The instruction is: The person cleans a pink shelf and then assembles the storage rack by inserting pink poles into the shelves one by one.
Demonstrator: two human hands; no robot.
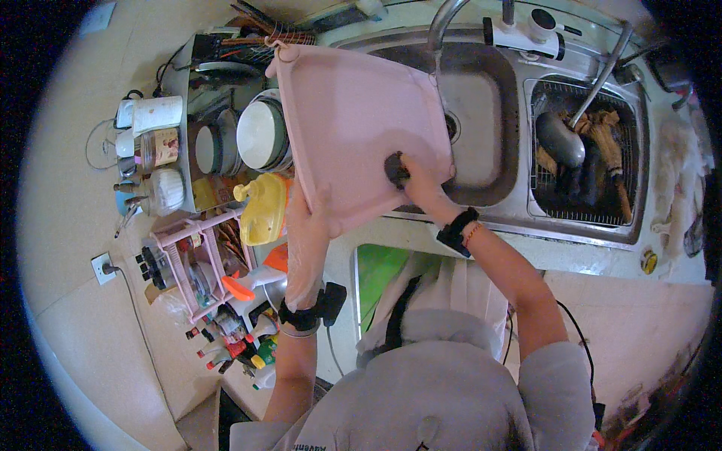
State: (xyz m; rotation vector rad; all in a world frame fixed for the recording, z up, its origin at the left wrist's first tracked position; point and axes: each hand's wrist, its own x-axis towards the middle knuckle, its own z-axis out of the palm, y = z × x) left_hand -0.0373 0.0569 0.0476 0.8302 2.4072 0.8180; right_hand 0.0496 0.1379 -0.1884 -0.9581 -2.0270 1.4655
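Note:
A pink plastic tray (361, 101) with a raised rim is held tilted at the left side of the sink (505, 143), covering part of its basin. My left hand (307, 214) grips its near left edge, the thumb side over the rim and the other fingers mostly hidden. In my right hand (421, 186) is a dark scouring pad (395, 171), pressed against the tray's inner face near the right edge. Its exact material is too small to make out. Each wrist wears a black band.
White bowls (261, 135) and a yellow pump bottle (265, 209) stand close left of the tray. The faucet (444, 26) arches over the far side. At right, a wire basket (538, 180) holds a ladle (564, 143) and dark items. A pink rack (177, 259) and bottles crowd the lower left.

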